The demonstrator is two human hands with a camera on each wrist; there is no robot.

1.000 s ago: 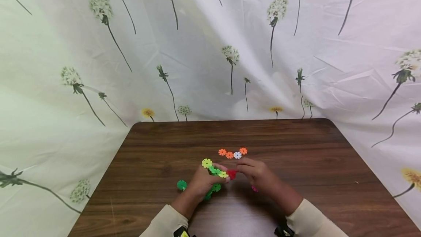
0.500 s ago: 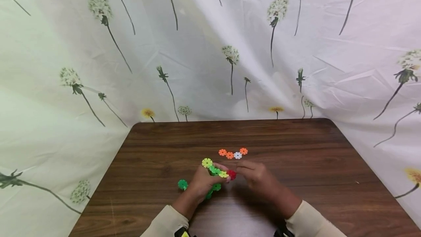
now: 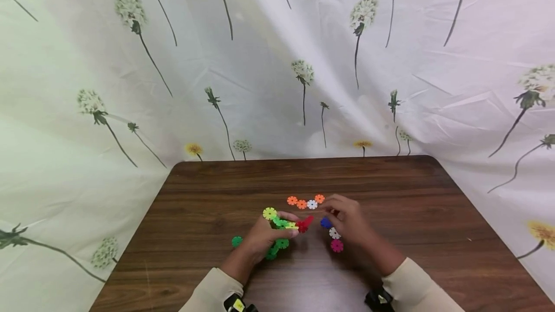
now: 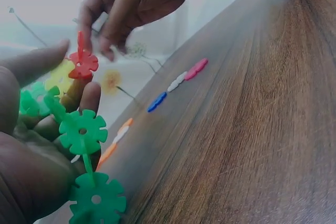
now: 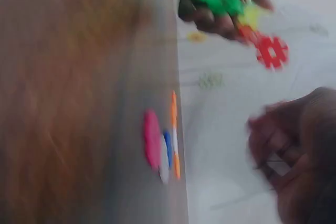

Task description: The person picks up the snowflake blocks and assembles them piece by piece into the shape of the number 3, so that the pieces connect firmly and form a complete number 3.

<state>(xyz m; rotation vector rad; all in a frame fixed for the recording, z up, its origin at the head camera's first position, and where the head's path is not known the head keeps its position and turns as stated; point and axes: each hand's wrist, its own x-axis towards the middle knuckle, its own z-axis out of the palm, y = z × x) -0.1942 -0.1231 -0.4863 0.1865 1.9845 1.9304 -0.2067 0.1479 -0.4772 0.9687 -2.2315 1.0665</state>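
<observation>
My left hand (image 3: 259, 239) grips a chain of notched, flower-shaped plastic discs slotted into each other. Green discs (image 4: 83, 132) run along the palm and hang below it, and a yellow disc (image 3: 270, 213) stands up by the thumb side. Past the fingertips, two red discs (image 5: 272, 52) form one end, joined at an angle to each other. My right hand (image 3: 352, 220) is apart from the chain, its fingers loosely bent with nothing between them. It hovers close to a blue disc (image 3: 326, 223), a white disc (image 3: 334, 233) and a pink disc (image 3: 336, 245).
Farther back on the brown wooden table (image 3: 195, 196) lies a row of loose discs: orange discs (image 3: 301, 204) and a white disc (image 3: 312, 204). A white cloth (image 3: 260, 61) printed with dandelions hangs behind the table's far edge.
My right hand has left the red end of the chain and moved right, uncovering the blue, white and pink discs. A second red disc now shows sticking out from the first. My left hand keeps its grip.
</observation>
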